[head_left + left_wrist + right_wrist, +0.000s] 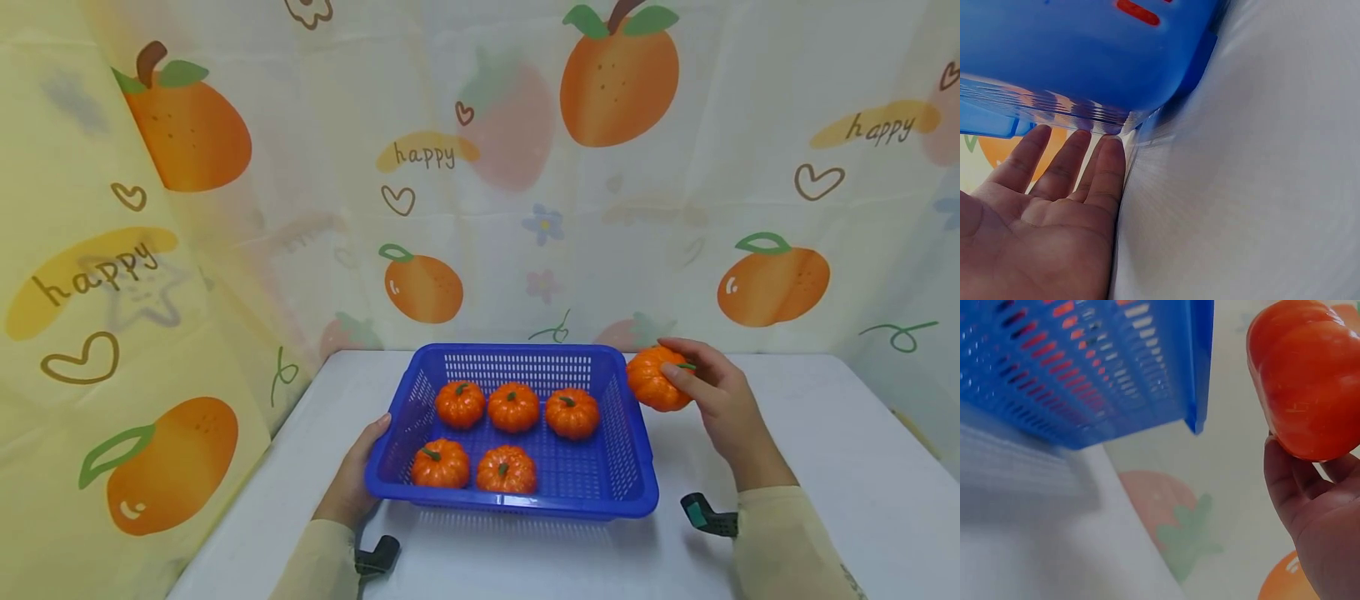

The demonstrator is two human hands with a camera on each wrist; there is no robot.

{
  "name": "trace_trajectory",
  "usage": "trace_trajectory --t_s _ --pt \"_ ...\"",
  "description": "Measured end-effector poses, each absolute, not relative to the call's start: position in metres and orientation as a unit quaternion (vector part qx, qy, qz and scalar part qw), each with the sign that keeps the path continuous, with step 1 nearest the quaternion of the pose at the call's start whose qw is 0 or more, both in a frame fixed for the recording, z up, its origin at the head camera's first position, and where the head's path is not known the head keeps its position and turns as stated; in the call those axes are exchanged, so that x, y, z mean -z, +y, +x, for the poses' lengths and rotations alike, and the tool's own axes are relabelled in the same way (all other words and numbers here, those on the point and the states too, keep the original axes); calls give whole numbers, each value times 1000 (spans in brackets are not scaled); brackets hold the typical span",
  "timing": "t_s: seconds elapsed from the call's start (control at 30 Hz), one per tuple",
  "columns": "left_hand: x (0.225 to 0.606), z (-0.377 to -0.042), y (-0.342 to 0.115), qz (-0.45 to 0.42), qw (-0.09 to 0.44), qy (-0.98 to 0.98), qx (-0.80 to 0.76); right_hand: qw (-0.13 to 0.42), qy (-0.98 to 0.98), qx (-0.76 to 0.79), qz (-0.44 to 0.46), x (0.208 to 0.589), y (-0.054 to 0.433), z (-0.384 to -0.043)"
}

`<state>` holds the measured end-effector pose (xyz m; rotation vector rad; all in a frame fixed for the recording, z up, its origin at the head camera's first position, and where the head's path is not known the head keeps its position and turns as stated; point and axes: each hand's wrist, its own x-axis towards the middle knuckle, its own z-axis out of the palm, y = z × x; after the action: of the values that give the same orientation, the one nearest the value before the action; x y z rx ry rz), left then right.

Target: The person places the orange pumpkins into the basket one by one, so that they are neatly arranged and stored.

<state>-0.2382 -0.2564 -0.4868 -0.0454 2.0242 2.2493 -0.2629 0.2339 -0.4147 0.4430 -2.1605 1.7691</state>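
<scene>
A blue plastic basket (pixel 525 502) with slotted walls stands on the white table, holding several small orange toy pumpkins (pixel 512 407) with green stems. My left hand (pixel 358 467) is at the basket's left side; in the left wrist view its fingers (pixel 1107 169) are extended, fingertips against the slotted wall. Just beyond the basket's right rim, my right hand (pixel 716 400) holds another toy pumpkin (pixel 656 380) between thumb and fingers, raised above the table. In the right wrist view, this pumpkin (pixel 1310 381) is beside the basket's outer wall (pixel 1154 406), with a gap between them.
The white table (pixel 300 433) reaches back to a fruit-printed cloth (pixel 495 250) hung upright behind it. More of this cloth closes off the left side. A dark strap-mounted device sits at each wrist.
</scene>
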Motion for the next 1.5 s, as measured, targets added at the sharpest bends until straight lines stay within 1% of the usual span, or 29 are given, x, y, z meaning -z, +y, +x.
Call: trace_trajectory --t_s 0.2,0.7,0.83,1.1,1.5 --pt "487 -239 -257 -15 58 664 -745 152 -750 -620 175 410 227 -260" --pt "488 -239 -257 -18 57 666 -743 108 -730 -623 259 394 201 -249" --pt "490 -239 -258 -19 57 673 -737 97 -733 -613 278 394 196 -248" --pt "489 -238 -257 -17 59 668 -742 45 -751 -596 281 397 184 -247" --pt "491 -241 -258 -28 58 665 -744 11 -779 -535 326 405 167 -240"
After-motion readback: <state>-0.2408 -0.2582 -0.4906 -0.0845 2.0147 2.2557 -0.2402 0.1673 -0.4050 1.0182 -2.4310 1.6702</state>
